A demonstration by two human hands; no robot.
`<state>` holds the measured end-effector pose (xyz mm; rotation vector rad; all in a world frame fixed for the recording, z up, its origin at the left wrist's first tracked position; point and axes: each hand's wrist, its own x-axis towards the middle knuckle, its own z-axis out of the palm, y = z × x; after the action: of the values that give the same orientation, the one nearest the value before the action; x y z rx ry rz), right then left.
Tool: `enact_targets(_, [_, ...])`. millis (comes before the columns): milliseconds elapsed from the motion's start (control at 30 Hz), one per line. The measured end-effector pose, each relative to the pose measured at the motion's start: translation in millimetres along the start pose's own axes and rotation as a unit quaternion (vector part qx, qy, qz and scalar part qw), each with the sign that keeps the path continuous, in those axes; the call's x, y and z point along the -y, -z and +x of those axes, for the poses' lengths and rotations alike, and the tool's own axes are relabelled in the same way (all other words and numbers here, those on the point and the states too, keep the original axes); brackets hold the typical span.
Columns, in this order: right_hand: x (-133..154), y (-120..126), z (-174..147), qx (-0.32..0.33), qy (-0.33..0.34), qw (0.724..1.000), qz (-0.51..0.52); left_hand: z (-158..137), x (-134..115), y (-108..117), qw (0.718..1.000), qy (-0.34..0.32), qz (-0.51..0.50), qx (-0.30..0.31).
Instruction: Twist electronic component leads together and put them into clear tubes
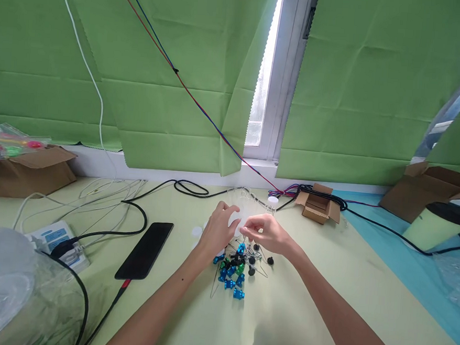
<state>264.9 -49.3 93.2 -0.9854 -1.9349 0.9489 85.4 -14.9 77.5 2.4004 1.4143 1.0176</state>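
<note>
Held left hand (218, 228) half open, visibly gripping nothing; pinched right hand (265, 233) closed, with contents impossible to tell. Had blue parts (240, 280) heaped with black knobs (251, 272) on table (294, 319), near both hands.

Lettering and signs: none can be read.
Blue patches (54, 238) are borne by a white block (38, 238) in the lower left of the frame; they are shown too small and too blurred for any wording or number to be made out.
</note>
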Motion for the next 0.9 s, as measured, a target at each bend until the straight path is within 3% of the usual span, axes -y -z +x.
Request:
enact_targets(633, [-1,1,1,-0.007,-0.005,1.000,0.018,-18,-5,-9,0.998,-0.013,0.010,-0.064])
enact_targets(733, [4,3,0,-0.012,0.001,0.999,0.031,-19,-10,-1,0.994,-0.023,-0.019,-0.105])
enact_targets(900, [12,7,0,-0.046,-0.014,0.995,0.084,-31,-12,17,0.962,-0.081,-0.068,-0.253])
